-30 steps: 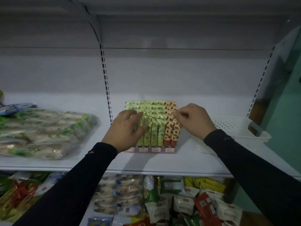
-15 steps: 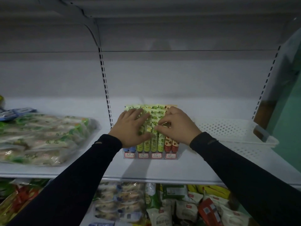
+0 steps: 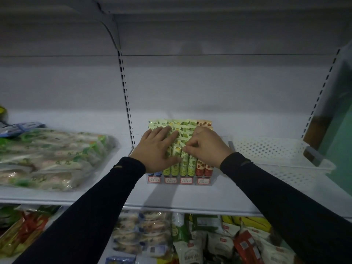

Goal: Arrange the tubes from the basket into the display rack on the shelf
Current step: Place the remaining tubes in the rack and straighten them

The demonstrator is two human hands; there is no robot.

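A clear display rack (image 3: pixel 211 181) with small price labels along its front stands on the white shelf (image 3: pixel 190 197). It holds rows of green tubes (image 3: pixel 191 165) and, at its right side, red tubes (image 3: pixel 204 168). My left hand (image 3: pixel 156 151) lies flat over the left rows, fingers straight and pressing on the green tubes. My right hand (image 3: pixel 206 147) is over the middle and right rows with curled fingers, and its thumb and forefinger pinch the top of a green tube (image 3: pixel 184 156). The white perforated basket (image 3: pixel 270 151) sits to the right of the rack; no tubes show in it.
A big clear bag of packaged snacks (image 3: pixel 51 159) lies on the shelf at the left. A slotted upright (image 3: pixel 126 103) runs up the back wall behind the rack. The lower shelf (image 3: pixel 171 241) is crowded with snack packets. A green wall (image 3: pixel 341 115) stands at the far right.
My right hand has moved left from the red tubes onto the green rows. My left hand has gone from curled to flat across the tubes.
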